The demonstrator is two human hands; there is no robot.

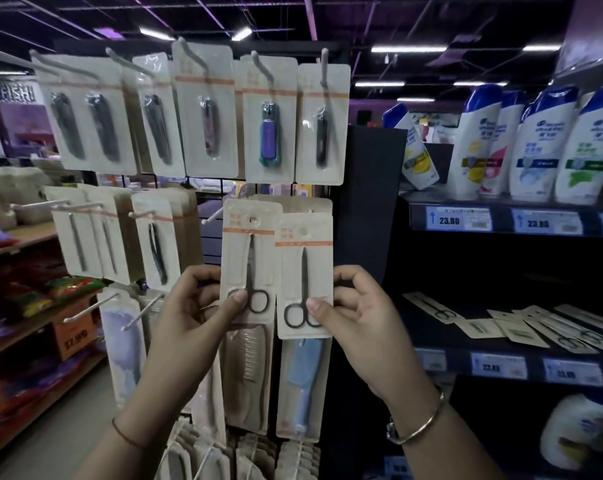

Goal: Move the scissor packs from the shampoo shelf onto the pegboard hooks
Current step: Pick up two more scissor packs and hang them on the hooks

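Two scissor packs are held upright before the pegboard rack (pixel 338 133), long axes vertical, blade tips up and finger loops down. The left pack (pixel 250 261) sits slightly higher; its hang hole is level with a bare hook (pixel 212 216) just to its left, and whether the card is threaded on anything cannot be told. The right pack (pixel 305 275) overlaps the left pack's edge and stands a little lower.

The left hand (pixel 196 306) is closed on the left pack's lower left corner, thumb across the front over the scissor loops, fingers curled behind the edge. The right hand (pixel 355 306) pinches the right pack's lower right corner, thumb over the loops, fingers bent at the card's edge.

Rack contents: nail clipper packs (pixel 269 123) on the top row, slim tool cards on the middle row, combs and a blue brush below the hands.

To the right, the lower shelf (pixel 466 344) holds further scissor packs (pixel 566 332) lying flat, scattered at angles. The shelf above carries shampoo bottles (pixel 535 143), one tilted.
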